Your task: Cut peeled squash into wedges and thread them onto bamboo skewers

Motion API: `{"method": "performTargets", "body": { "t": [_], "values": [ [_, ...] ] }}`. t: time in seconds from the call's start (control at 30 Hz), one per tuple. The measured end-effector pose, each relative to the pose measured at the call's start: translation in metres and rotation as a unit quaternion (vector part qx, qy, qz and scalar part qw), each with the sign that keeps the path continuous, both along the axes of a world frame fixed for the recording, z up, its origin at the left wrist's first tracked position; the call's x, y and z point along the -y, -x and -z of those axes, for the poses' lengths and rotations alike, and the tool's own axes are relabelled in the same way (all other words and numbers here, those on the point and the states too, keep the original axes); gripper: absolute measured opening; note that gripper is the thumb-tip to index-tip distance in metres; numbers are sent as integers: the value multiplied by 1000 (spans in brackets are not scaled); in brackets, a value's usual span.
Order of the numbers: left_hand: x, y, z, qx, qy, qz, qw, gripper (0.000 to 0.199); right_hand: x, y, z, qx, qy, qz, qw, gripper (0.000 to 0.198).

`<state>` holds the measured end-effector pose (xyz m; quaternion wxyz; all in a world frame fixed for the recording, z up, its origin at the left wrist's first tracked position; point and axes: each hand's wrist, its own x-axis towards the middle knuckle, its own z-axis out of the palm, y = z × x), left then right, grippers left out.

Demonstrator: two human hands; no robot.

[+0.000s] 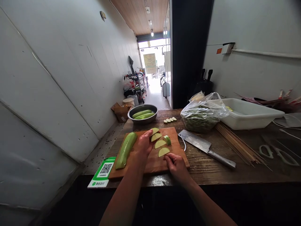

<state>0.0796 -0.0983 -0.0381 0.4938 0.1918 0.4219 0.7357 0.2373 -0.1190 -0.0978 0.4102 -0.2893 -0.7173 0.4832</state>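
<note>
Above the wooden cutting board, half-round zucchini slices line up in a slanting row, on what looks like a thin bamboo skewer mostly hidden by them. My left hand pinches the slice at the far end between thumb and fingers. At the near end, my right hand is closed on the skewer's end beside the nearest slice. A small stack of cut zucchini pieces rests on the board just right of the row. A long zucchini lies along the board's left side.
A cleaver lies right of the board, near loose bamboo skewers and scissors. Behind are a metal bowl of zucchinis, a skewer of slices, a plastic bag of greens and a white tub. A QR-code card sits front left.
</note>
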Motion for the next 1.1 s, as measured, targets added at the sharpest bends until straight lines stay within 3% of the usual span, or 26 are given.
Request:
{"method": "performTargets", "body": {
  "t": [0.17, 0.33, 0.5, 0.97, 1.1],
  "values": [
    [8, -14, 1, 60, 20, 53, 997, 28, -2, 1, 3, -19, 17, 4, 1000, 24],
    [14, -30, 11, 5, 7, 5, 1000, 21, -2, 0, 3, -28, 1, 17, 999, 24],
    [11, -32, 8, 4, 10, -29, 1000, 13, 0, 0, 0, -14, -10, 10, 1000, 24],
    [10, -37, 4, -9, 22, 22, 999, 12, -1, -1, -1, -15, -23, 34, 999, 25],
    [12, -24, 4, 9, 32, 76, 997, 19, -3, -2, 0, -15, -15, 32, 999, 26]
  ]
}}
